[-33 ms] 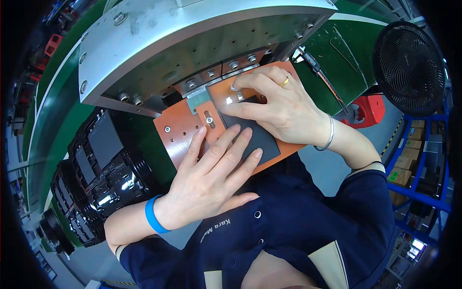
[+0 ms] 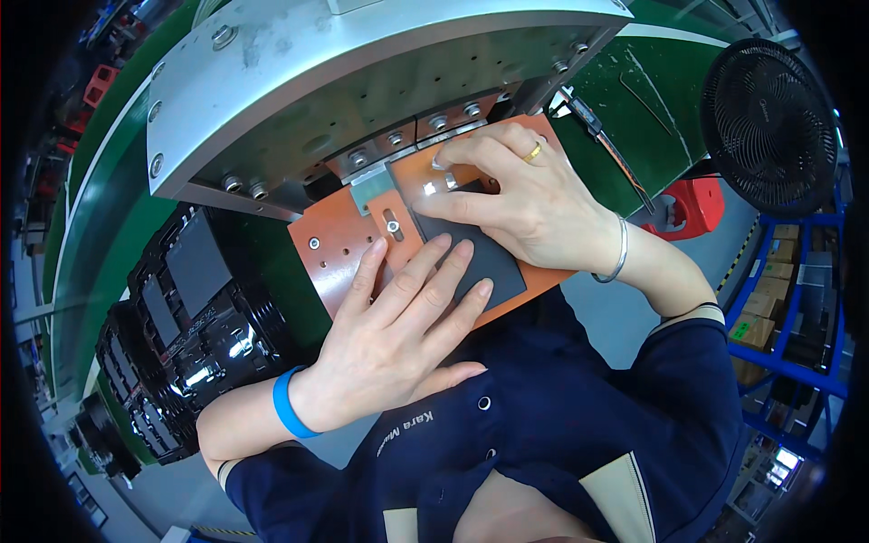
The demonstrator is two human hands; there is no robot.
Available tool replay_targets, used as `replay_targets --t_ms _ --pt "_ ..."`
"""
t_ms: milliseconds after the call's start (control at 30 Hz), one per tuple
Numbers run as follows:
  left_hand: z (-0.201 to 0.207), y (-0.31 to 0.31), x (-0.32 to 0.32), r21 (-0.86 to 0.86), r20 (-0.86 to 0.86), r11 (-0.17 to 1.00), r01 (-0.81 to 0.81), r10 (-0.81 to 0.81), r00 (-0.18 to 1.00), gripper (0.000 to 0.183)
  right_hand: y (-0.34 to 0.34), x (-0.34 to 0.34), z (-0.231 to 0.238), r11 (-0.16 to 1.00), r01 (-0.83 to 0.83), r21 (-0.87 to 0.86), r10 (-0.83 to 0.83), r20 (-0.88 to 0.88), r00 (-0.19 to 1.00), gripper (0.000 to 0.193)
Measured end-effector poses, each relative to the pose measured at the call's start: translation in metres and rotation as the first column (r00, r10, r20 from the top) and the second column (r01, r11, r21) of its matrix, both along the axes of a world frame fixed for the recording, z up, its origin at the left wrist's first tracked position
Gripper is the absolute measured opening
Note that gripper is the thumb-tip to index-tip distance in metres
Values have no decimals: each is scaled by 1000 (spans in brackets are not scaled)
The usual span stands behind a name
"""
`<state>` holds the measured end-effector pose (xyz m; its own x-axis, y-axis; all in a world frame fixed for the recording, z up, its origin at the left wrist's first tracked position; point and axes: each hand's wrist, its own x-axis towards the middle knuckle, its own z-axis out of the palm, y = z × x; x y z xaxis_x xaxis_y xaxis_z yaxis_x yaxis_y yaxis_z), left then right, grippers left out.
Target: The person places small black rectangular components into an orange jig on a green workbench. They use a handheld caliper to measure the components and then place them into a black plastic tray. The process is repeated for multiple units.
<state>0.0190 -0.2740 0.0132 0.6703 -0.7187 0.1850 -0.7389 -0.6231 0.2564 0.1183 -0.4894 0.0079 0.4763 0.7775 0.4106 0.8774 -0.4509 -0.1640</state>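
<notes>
**Matte dark grey sheet [image 2: 496,264] on a smooth orange plate [image 2: 339,258]**

The thin, straight-edged sheet lay near the frame centre, its long axis running from upper left toward lower right. The bare left hand [image 2: 385,335] came from the lower left with fingers spread, and some fingertips rested on the sheet. The bare right hand [image 2: 548,204] arched over its upper part; thumb and forefinger were bent, but I could not tell if they gripped something. On the sheet's left was an orange slotted block [image 2: 409,239]; a thick silver metal frame [image 2: 380,54] filled the top.
</notes>
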Motion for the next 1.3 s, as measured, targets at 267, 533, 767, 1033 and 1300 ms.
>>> replay_targets --t_ms 267,533,767,1033,1300 --pt "3 1 -2 24 -24 1000 -10 11 1000 72 -9 0 3 979 15 203 -13 -13 1000 35" --pt "8 7 3 -2 -149 999 -35 34 988 88 -33 -44 6 996 -11 86 30 -219 975 44" --pt "7 12 21 -20 -139 997 -78 75 987 87 -19 -22 1 993 -22 113 28 -56 998 35" --pt "3 14 21 -55 -145 994 -94 85 986 84 -17 -19 1 991 -23 130 37 -105 994 34" --pt "4 13 21 -37 -172 994 -103 95 981 80 -17 -18 1 993 -33 114 47 -119 992 34"
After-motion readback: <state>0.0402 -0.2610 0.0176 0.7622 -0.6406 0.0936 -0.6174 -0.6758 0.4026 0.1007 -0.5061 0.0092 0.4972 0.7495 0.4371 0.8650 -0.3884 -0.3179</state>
